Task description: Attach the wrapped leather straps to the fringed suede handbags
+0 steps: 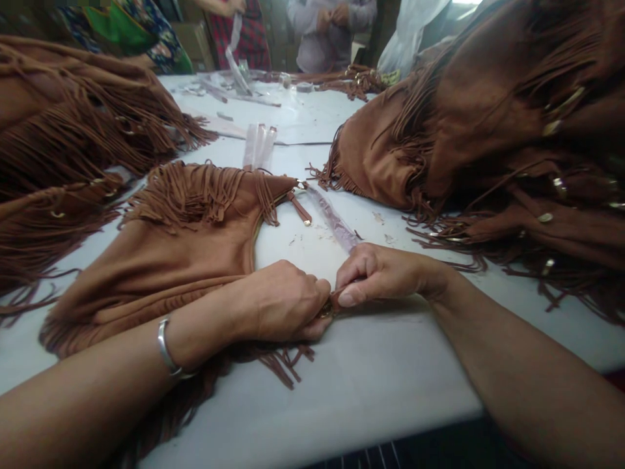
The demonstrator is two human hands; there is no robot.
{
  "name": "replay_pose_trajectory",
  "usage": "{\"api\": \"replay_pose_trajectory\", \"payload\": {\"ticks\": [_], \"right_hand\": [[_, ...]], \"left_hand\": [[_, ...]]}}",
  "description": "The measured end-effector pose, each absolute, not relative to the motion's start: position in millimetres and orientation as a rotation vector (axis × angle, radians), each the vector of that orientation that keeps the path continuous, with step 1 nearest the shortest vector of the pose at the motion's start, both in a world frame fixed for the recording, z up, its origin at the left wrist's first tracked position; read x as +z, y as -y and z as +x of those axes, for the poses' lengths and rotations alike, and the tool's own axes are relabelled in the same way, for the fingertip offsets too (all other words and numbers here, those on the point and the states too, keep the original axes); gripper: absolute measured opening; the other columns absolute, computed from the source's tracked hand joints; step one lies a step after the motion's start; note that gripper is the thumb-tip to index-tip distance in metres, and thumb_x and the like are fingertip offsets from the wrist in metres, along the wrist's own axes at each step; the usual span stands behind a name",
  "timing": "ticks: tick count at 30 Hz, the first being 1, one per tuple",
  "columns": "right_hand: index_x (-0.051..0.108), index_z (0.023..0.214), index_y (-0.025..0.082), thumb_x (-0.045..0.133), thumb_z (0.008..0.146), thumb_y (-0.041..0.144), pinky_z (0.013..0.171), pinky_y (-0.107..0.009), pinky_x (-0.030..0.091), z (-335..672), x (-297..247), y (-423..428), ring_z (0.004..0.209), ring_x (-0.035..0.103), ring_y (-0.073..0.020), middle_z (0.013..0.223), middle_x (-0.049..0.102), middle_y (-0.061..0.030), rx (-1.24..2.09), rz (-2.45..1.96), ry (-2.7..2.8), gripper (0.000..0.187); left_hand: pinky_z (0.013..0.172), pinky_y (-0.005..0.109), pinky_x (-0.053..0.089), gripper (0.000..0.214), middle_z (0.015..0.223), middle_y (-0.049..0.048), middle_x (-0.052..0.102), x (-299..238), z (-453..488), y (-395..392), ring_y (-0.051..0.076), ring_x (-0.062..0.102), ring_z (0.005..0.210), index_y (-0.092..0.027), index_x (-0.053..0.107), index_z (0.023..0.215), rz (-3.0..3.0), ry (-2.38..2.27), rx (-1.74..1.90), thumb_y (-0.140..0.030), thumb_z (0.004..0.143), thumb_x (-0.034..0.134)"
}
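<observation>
A brown suede bag with fringe [195, 244] lies on the white table in front of me. My left hand [288, 303] is closed at the bag's near right corner, around a gold metal fitting [326, 311] that shows only in part. Against it, my right hand [378, 277] pinches the brown end of a strap, thumb on top. A strap in clear plastic wrap [334, 218] runs from the bag's far corner toward my right hand. Near that far corner hangs a short brown tab with a metal tip [301, 212].
Fringed brown bags are heaped at the left [73, 117] and at the right [469, 130]. Several plastic-wrapped pieces [260, 146] lie mid-table, with more straps [356, 79] at the back. Across the white table [371, 384], several people stand, one holding a wrapped strap [235, 52].
</observation>
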State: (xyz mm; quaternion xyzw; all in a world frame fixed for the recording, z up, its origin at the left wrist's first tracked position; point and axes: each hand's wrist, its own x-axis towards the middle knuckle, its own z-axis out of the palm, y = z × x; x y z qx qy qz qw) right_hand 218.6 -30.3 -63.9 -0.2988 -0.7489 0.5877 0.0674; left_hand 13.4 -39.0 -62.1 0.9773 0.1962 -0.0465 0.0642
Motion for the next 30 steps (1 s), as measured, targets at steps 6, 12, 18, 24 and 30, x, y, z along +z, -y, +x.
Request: {"api": "replay_pose_trajectory", "payload": {"ticks": [6, 12, 18, 24, 30], "right_hand": [[0.056, 0.06, 0.007, 0.055, 0.081, 0.034, 0.04, -0.016, 0.02, 219, -55, 35, 0.046, 0.029, -0.0037, 0.049, 0.034, 0.006, 1.631, -1.036, 2.26, 0.034], [0.062, 0.069, 0.003, 0.057, 0.078, 0.029, 0.046, -0.017, 0.029, 215, -57, 36, 0.05, 0.038, -0.0054, 0.053, 0.045, 0.0032, 1.736, -0.913, 2.284, 0.028], [0.065, 0.074, 0.003, 0.058, 0.077, 0.028, 0.049, -0.017, 0.032, 216, -57, 34, 0.053, 0.041, -0.0062, 0.057, 0.05, 0.0014, 1.688, -0.958, 2.291, 0.026], [0.068, 0.075, 0.003, 0.062, 0.074, 0.034, 0.046, -0.017, 0.029, 227, -57, 36, 0.049, 0.038, -0.0054, 0.054, 0.048, 0.003, 1.627, -1.044, 2.255, 0.031], [0.073, 0.08, 0.008, 0.067, 0.07, 0.036, 0.048, -0.017, 0.032, 226, -50, 47, 0.051, 0.044, -0.0064, 0.055, 0.055, 0.0016, 1.507, -1.041, 2.395, 0.03]], "left_hand": [[0.048, 0.032, 0.044, 0.027, 0.065, 0.0096, 0.065, -62, 20, 46, 0.026, 0.062, 0.056, -0.015, 0.058, 0.074, 2.944, -1.059, -0.151, -0.036, 0.079, 0.042], [0.051, 0.03, 0.043, 0.018, 0.063, 0.0075, 0.066, -62, 19, 39, 0.022, 0.061, 0.053, -0.016, 0.059, 0.074, 2.953, -0.641, -0.251, -0.03, 0.074, 0.047], [0.051, 0.03, 0.04, 0.019, 0.066, 0.0059, 0.064, -61, 19, 41, 0.022, 0.059, 0.055, -0.017, 0.056, 0.08, 2.97, -0.651, -0.215, -0.033, 0.076, 0.046], [0.062, 0.033, 0.04, 0.04, 0.079, 0.0037, 0.06, -31, 7, 48, 0.023, 0.056, 0.069, -0.019, 0.05, 0.085, 2.835, -0.816, -0.202, -0.055, 0.07, 0.058], [0.069, 0.034, 0.036, 0.008, 0.085, 0.003, 0.057, -28, -18, 69, 0.019, 0.05, 0.073, -0.02, 0.051, 0.086, 2.8, -0.964, -0.218, -0.023, 0.086, 0.043]]}}
